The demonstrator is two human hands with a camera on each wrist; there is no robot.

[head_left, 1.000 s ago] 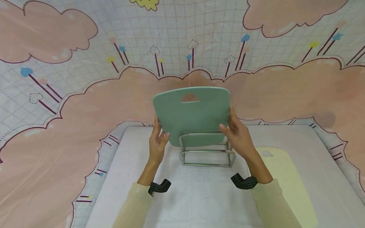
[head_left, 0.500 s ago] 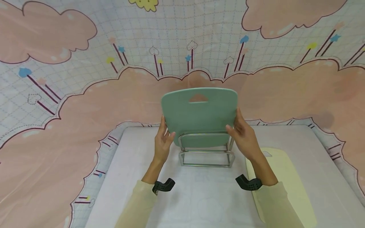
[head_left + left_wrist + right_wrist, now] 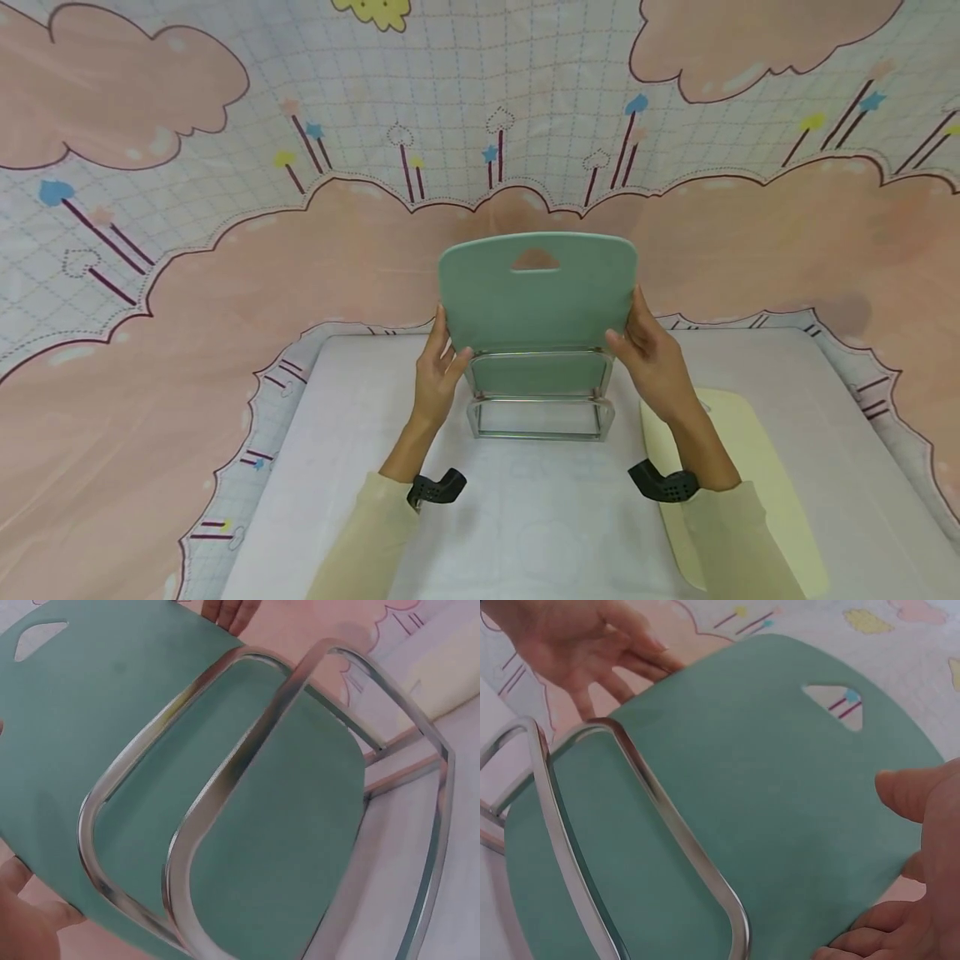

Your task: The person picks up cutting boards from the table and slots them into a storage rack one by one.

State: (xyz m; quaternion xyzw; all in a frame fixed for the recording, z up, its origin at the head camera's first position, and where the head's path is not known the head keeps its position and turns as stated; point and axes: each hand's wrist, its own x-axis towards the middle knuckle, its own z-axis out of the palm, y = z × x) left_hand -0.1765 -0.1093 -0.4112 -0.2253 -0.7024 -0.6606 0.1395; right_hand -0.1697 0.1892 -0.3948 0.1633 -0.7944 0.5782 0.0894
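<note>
A green cutting board (image 3: 536, 304) with a handle slot stands upright in a metal wire rack (image 3: 540, 435), its lower part behind the rack's taller rear loop. My left hand (image 3: 437, 383) holds the board's left edge, thumb near the rack's corner. At the opposite edge my right hand (image 3: 652, 358) grips the board, thumb toward its front face. The right wrist view shows that thumb (image 3: 907, 796) over the board's face and the other fingers at its edge. In the left wrist view, the board's lower end (image 3: 300, 825) shows through the rack's loops.
A pale yellow cutting board (image 3: 757, 475) lies flat on the white table (image 3: 540, 517), right of the rack and partly under my right forearm. Behind the table hangs a patterned cloth (image 3: 360, 258) with clouds and stars.
Both hands have shifted right with the green cutting board. It has gone from tilted and off to the left to level and centred behind the rack's loops. The rack stays in place.
</note>
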